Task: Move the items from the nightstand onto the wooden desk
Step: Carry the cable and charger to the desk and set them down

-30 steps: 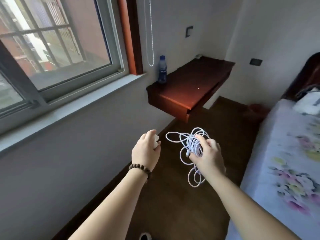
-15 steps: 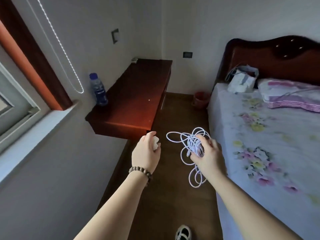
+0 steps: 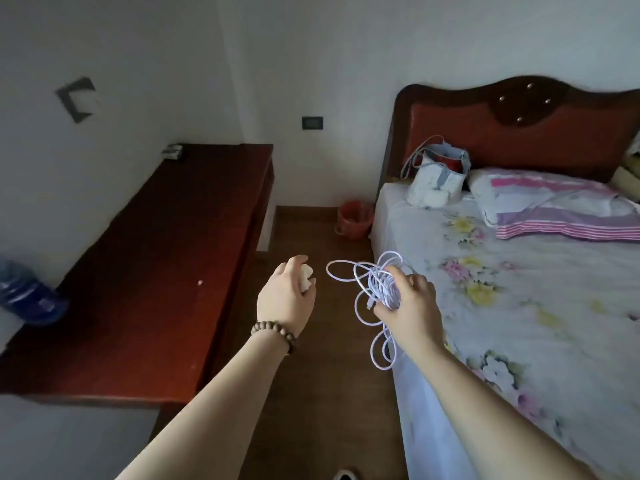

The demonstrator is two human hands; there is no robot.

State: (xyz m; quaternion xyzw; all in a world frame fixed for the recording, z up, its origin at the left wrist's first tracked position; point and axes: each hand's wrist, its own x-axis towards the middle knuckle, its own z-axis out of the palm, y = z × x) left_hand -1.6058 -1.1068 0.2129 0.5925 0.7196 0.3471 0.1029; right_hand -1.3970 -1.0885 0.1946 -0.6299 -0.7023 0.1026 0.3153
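Cable loops risking a snag

Bench (image 3: 145, 271) is lying just left of both hands, bed (image 3: 519, 306) right. Right hand (image 3: 412, 306) is clutching the white cable (image 3: 375, 289), loops dangling and liable to catch. Left hand (image 3: 285, 299) is enclosing a small white object (image 3: 306, 275) that might slip.

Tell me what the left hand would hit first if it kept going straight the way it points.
The left hand, closed on a small white object, points ahead over the floor beside the wooden desk. Its path looks free up to the orange bin, though depth is uncertain.
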